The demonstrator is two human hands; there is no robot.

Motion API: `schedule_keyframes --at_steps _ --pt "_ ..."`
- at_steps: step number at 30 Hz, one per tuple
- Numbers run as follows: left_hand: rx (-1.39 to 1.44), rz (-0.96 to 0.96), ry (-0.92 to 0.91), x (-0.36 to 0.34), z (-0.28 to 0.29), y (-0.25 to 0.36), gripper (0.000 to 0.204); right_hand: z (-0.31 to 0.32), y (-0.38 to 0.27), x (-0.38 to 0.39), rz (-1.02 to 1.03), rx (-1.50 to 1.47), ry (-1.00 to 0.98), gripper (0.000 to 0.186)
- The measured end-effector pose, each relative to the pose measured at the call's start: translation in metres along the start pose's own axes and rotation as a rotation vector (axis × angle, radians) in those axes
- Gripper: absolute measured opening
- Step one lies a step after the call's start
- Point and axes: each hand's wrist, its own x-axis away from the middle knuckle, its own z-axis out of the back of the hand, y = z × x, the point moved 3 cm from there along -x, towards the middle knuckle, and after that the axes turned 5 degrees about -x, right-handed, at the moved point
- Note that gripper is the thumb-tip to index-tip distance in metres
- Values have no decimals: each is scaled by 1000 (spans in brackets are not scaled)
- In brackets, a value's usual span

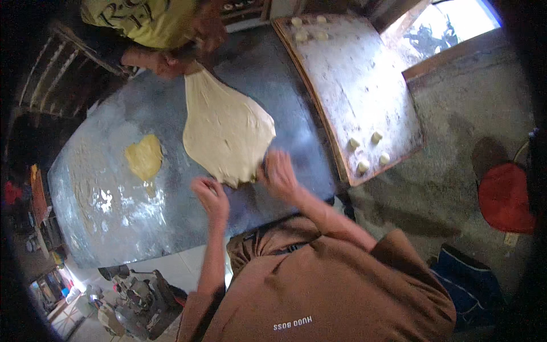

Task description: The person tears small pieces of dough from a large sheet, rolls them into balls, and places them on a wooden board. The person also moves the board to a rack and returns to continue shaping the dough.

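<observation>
A broad, pale sheet of dough (pixel 228 128) lies on the dark worktop, narrowing toward its far end. At its near right edge, my right hand (pixel 280 178) is closed on the dough, a little blurred. Close to the near left edge, my left hand (pixel 211 198) has its fingers curled together; what they hold, if anything, is hidden. Across the table, another person's hand (pixel 165 64) grips the drawn-out far end of the sheet, with that person's other hand (pixel 211 35) just above it.
To the left, a yellow, greasy-looking lump (pixel 145 158) rests on the shiny worktop (pixel 114 222). A floured board (pixel 364 80) on the right carries several small dough pieces (pixel 363 166). Beyond it are a red round seat (pixel 506 196) and the floor. Machinery (pixel 134 299) stands at lower left.
</observation>
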Motion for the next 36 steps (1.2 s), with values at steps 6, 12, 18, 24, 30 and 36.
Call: schedule_keyframes --at_steps 6,12,18,24,30,36 --pt "-124 -30 29 -23 32 -37 17 36 46 33 -11 -51 -71 25" --pt "-238 -360 62 30 5 -13 16 -5 2 47 104 -97 7 19" --pt "-187 5 -89 -11 29 -26 15 22 17 33 124 192 326 20" --pt "-309 -449 -475 -20 88 9 25 44 45 77 -84 -88 -102 22" --pt "91 -630 -506 -62 34 218 36 68 40 91 -65 -272 -65 28" --pt "765 -872 -515 -45 -146 458 71 266 95 132 -528 -364 713 34"
